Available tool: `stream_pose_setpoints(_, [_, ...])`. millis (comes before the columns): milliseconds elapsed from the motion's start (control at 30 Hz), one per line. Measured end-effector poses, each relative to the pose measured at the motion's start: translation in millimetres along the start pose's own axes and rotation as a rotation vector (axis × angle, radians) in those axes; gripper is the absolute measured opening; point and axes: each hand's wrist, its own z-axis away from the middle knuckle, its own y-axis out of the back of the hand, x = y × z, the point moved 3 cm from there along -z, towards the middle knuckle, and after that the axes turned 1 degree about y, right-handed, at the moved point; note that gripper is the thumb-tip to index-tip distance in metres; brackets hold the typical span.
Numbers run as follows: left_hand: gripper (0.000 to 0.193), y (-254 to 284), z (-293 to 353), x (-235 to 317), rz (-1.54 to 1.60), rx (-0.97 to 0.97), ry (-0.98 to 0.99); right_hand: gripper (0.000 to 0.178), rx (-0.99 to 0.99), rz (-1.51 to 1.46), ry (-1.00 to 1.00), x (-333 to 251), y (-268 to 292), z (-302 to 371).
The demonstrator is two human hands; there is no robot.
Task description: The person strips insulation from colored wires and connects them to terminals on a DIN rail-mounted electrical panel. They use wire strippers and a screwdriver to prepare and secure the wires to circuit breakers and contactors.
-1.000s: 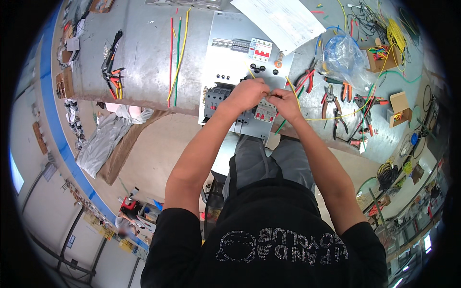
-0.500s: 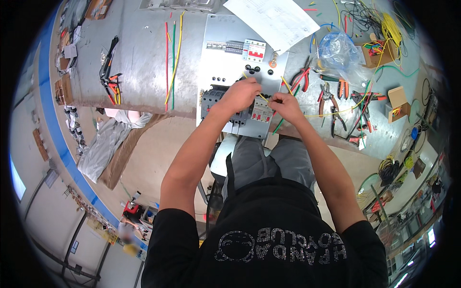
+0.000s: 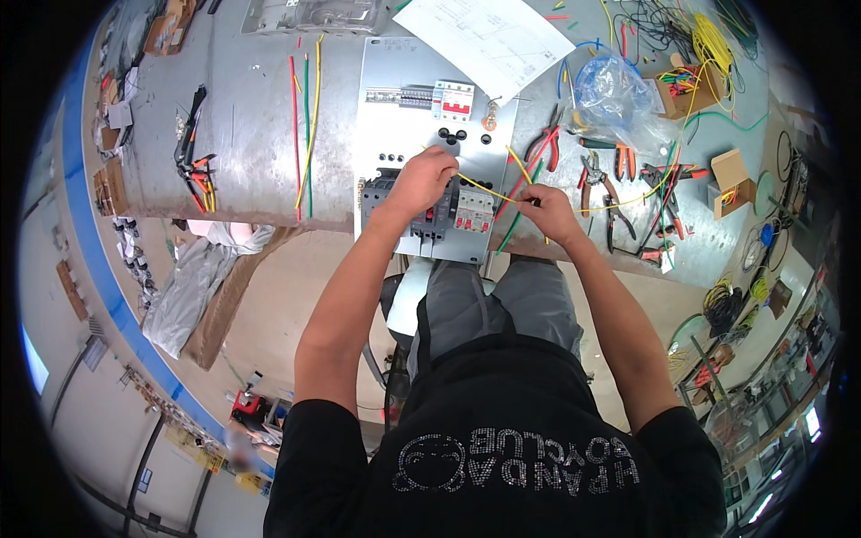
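A thin, yellow, plastic-coated wire [image 3: 485, 188] spans above the flat, pale grey panel [image 3: 408, 130], its long axis slanting down rightward. The left hand [image 3: 423, 183] and right hand [image 3: 549, 212] each grip it, fingers closed.

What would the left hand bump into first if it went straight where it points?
Probably the black round spots on the panel, though depth between them and the left hand is unclear.

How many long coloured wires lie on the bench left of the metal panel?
3: a red wire leftmost, a green wire to its right, a yellow wire crossing the green.
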Motion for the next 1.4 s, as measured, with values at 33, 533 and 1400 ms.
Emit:
stream_pose_setpoints(33, [0.009, 0.3, 1.0, -1.1, 0.005, -0.004, 0.009, 0.016, -0.001, 0.005, 0.004, -1.5, -0.6, -0.1])
stream_pose_setpoints(533, [0.011, 6.3, 2.2, 5.8, -0.047, -0.019, 0.066, 0.013, 0.022, -0.012, 0.103, -2.3, -0.5, 2.5])
stream_pose_setpoints(1400, [0.01, -87.4, -10.7, 115.2, -0.302, -0.099, -0.275, 0.016, 0.247, -0.397, 0.132, -17.0, 34.1, 43.5])
